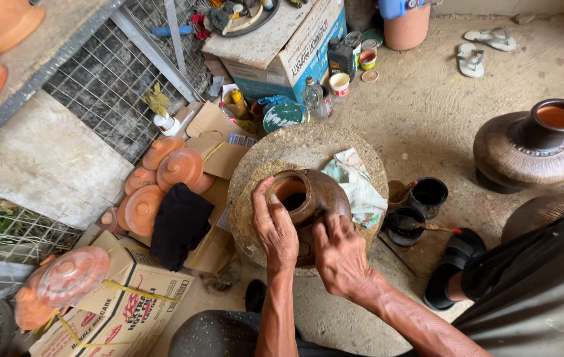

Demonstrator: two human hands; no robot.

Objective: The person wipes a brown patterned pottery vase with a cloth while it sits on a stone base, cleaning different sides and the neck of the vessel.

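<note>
The small brown clay pot (311, 201) is sitting in the middle of a round stone turntable (275, 155) on the floor, mouth up, right in front of the person. The left hand (275, 228) is curling over the rim, thumb side at the mouth and fingers clamped on the near wall, apparently steadying the pot so it is not sliding on the disc. The right hand (341, 254) is pressing against the pot's shoulder with fingers drawn together; whether it is pinching a small tool or rag I cannot tell, but it looks to be working the surface while the other hand is bracing.

Just beside the pot, a crumpled pale cloth (358, 182) is lying on the turntable, close at hand for wiping. To the right, on the floor, two small black cups (427, 195) are standing near the disc, one with a brush (437, 228) resting across it, kept within easy reach of the right hand. Farther right, a finished dark vase (533, 145) with an orange inside is standing well apart.

To the left, a cluster of terracotta lids (163, 175) is leaning together beside a black cloth (179, 225), and cardboard boxes (123, 304) are lying nearer the wire fence (110, 86). Bottles and tins (341, 63) are crowding behind the disc.
</note>
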